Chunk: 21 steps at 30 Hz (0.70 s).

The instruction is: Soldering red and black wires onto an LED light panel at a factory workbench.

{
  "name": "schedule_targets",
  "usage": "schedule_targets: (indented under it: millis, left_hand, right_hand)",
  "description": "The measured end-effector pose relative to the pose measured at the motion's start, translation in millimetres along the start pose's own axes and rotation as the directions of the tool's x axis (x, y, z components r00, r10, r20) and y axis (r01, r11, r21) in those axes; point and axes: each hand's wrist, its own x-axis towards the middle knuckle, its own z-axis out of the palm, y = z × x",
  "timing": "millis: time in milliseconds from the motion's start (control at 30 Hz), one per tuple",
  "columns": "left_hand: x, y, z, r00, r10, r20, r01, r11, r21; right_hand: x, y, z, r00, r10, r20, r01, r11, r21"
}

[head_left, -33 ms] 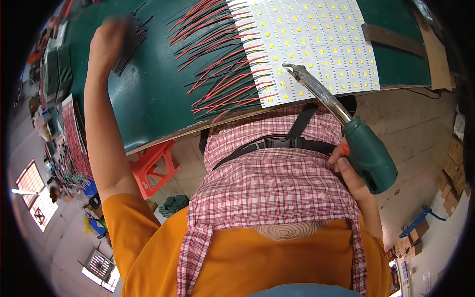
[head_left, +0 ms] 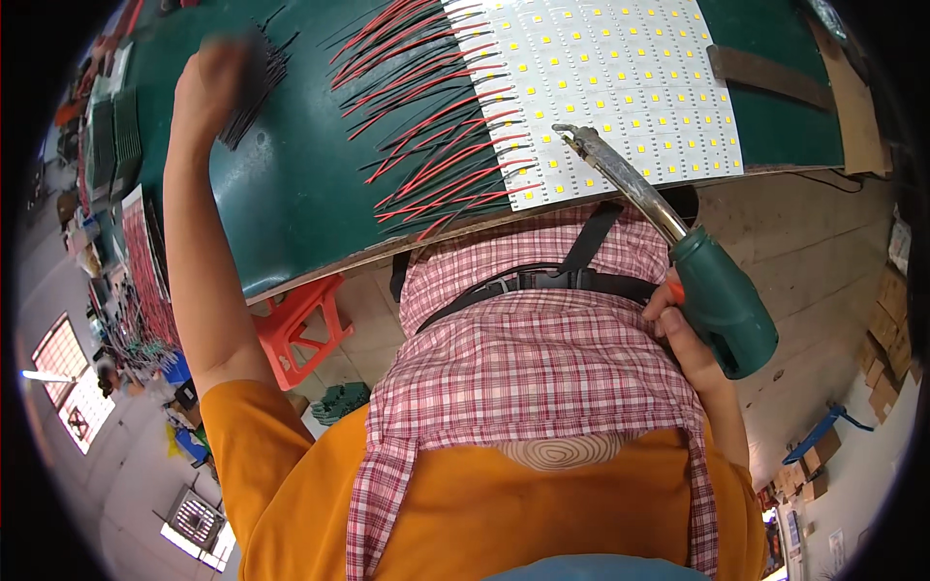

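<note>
A green-handled soldering gun (head_left: 725, 300) is gripped in my right hand (head_left: 678, 334), whose fingers are partly hidden behind the handle. Its long metal barrel points up and left, and the tip appears over the lower part of a white LED board (head_left: 620, 97). Red and black wires (head_left: 426, 160) stick out in a row from the board's left edge. At the far left of the table, my left hand (head_left: 215, 82) is beside a bundle of loose black wires (head_left: 257, 97). A blur covers its fingers, so their grip cannot be made out.
The dark green tabletop (head_left: 291, 184) has its near edge by my checked apron. A dark flat strip (head_left: 770, 77) lies at the board's right side. Below the table stands a red plastic stool (head_left: 302, 324). More wired boards (head_left: 150, 261) are off to the left; cardboard boxes (head_left: 886, 339) lie at right.
</note>
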Motion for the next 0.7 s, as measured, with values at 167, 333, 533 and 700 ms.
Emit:
schedule_targets:
  millis: [167,333,533,700]
  left_hand:
    - [4,-8,-5,0.994,0.085,0.062,-0.078,0.991,-0.107]
    - [4,-3,-6,0.998,0.056,0.041,-0.055,0.998,-0.031]
    - [1,8,-7,0.998,0.032,-0.054,-0.035,0.998,-0.056]
    - [2,4,-5,0.982,0.132,-0.136,-0.135,0.991,-0.014]
  right_hand:
    - [2,-2,2,0.999,0.013,-0.029,-0.010,0.994,0.105]
    - [4,-1,2,0.999,-0.038,-0.014,0.038,0.997,0.061]
    - [2,1,3,0.998,-0.068,-0.019,0.068,0.998,0.009]
    - [3,6,3,0.995,-0.092,-0.021,0.092,0.996,-0.011]
